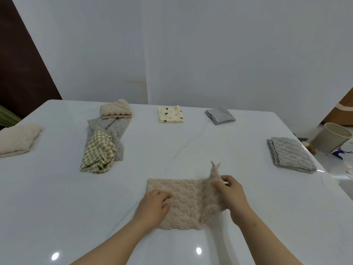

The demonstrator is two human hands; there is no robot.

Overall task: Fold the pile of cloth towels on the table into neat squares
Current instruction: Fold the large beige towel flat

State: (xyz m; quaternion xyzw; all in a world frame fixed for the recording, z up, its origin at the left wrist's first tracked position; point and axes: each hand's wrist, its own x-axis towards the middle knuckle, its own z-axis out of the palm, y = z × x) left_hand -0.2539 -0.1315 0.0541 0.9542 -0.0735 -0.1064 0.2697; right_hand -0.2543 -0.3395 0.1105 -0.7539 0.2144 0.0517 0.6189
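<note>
Beige towel (183, 203) sits lower centre of frame on the table (57, 207), long axis left-right. My right hand (231, 192) pinches its raised right end. My left hand (154, 205) rests pressing on the left part. Fold probably goes leftward.

The middle of the white table (191, 146) lies bare, from the beige towel (183, 203) at the near edge up to the polka-dot towel (170, 114) and the grey dotted towel (220, 115) at the far edge. Leftward the green checked towel (99, 152), heaped on a crumpled grey towel (107, 127), stands in the way; rightward a folded grey towel (290, 156) lies near the edge — a beige cup (332, 139) beyond it.
</note>
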